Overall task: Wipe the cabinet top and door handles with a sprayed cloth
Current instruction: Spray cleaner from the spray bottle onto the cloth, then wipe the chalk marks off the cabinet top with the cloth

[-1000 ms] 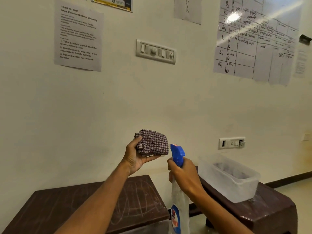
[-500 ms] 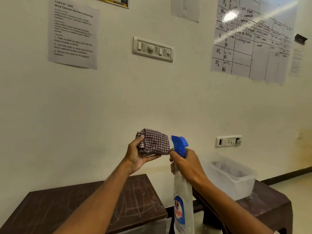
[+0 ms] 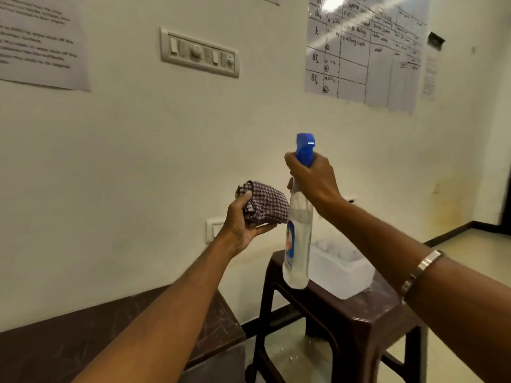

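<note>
Left hand (image 3: 243, 222) grips one folded checked cloth (image 3: 265, 204) chest-high beside one spray bottle (image 3: 298, 239), which the right hand (image 3: 315, 181) clasps at its blue trigger head. Best to aim the nozzle squarely at the cloth, close, dampening it lightly. One cabinet top (image 3: 83, 333) waits below; one stool (image 3: 359, 313) carries one plastic tub (image 3: 340, 272).

tub (image 3: 341, 275) on stool (image 3: 367, 324), right of cabinet (image 3: 83, 335).

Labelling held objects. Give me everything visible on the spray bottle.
The spray bottle has a clear plastic body, a blue trigger head and a blue, red and white label whose text is unreadable. It hangs about upright in the air, gripped at the neck by the right hand. Its side overlaps the checked cloth in the left hand; contact unclear.
</note>
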The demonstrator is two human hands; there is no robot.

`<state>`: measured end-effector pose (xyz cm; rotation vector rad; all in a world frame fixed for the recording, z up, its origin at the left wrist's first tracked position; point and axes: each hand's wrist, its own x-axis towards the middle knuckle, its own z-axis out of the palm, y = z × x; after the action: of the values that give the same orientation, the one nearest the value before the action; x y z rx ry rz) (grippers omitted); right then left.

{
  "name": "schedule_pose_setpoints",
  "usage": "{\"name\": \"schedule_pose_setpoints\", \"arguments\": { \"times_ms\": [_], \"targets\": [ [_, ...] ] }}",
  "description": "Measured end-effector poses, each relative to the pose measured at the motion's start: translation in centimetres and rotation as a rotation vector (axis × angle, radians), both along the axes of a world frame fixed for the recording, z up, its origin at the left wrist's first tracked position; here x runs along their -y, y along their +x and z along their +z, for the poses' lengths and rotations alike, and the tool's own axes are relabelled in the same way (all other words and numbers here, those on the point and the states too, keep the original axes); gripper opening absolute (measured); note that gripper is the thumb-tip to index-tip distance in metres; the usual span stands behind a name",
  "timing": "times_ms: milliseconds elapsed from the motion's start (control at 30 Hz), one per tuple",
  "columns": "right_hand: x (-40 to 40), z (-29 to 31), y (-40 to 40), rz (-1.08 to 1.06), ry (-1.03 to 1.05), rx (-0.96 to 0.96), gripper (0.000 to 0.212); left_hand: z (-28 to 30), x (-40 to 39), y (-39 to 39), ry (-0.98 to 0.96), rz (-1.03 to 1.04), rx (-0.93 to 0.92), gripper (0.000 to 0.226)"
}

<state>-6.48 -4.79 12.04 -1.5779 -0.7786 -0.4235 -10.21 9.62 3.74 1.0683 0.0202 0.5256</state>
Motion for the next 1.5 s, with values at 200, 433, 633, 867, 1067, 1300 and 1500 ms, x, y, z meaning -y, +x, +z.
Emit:
{"name": "schedule_pose_setpoints", "arguments": {
  "times_ms": [200, 433, 633, 867, 1067, 1300, 1500],
  "targets": [
    [2.5, 2.6, 4.7, -0.191, 0.127, 0.075, 0.026, 0.7, 3.1, 3.8, -0.003, -0.054, 0.002, 0.017],
    [5.6, 2.1, 10.4, -0.381, 0.206, 0.118, 0.036, 0.0, 6.4, 7.7, -0.004, -0.123, -0.043, 0.023],
    [6.1, -1.1, 14.1, -0.464, 0.195, 0.097, 0.039, -1.9, 8.3, 10.2, -0.032, -0.158, -0.096, 0.039],
    [4.9, -6.5, 16.3, -0.490, 0.146, -0.028, 0.047, -4.4, 8.6, 11.9, -0.052, -0.153, -0.154, 0.039],
    [4.4, -9.4, 16.8, -0.499, 0.125, -0.102, 0.050, -5.4, 8.2, 12.4, -0.061, -0.127, -0.164, 0.045],
    [4.9, -9.7, 16.9, -0.503, 0.095, -0.155, 0.056, -5.8, 8.0, 12.3, -0.087, -0.107, -0.157, 0.045],
    [4.9, -10.5, 16.5, -0.490, -0.034, -0.177, 0.078, -5.7, 7.5, 11.1, -0.117, -0.082, -0.113, 0.037]
  ]
}}
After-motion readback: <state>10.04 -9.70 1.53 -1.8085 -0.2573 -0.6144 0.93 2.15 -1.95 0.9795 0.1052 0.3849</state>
